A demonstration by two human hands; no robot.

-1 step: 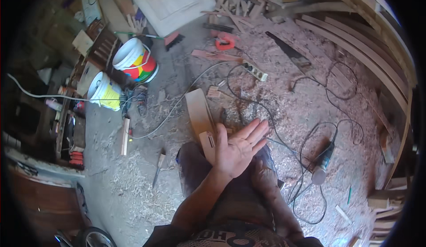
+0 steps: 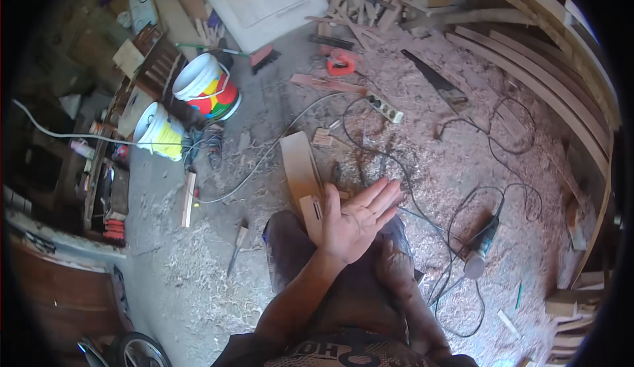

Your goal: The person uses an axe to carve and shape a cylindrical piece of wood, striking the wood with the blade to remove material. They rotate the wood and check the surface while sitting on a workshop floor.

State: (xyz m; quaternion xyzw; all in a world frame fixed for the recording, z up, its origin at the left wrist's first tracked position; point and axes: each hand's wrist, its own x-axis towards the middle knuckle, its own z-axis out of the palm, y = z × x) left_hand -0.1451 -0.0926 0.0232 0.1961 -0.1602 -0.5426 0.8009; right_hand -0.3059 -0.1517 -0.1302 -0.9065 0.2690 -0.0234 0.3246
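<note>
One board (image 2: 299, 160) is lying just past L knee (image 2: 284, 230), prob. kept handy; L hand (image 2: 356, 226) is hovering right of knee, fingers spread, holding nothing; R hand (image 2: 395, 263) is resting farther right, prob. for support, can't tell fingers.

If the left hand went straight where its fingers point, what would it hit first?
The left hand would probably meet the black cable first, though depth is unclear and it may pass above.
</note>
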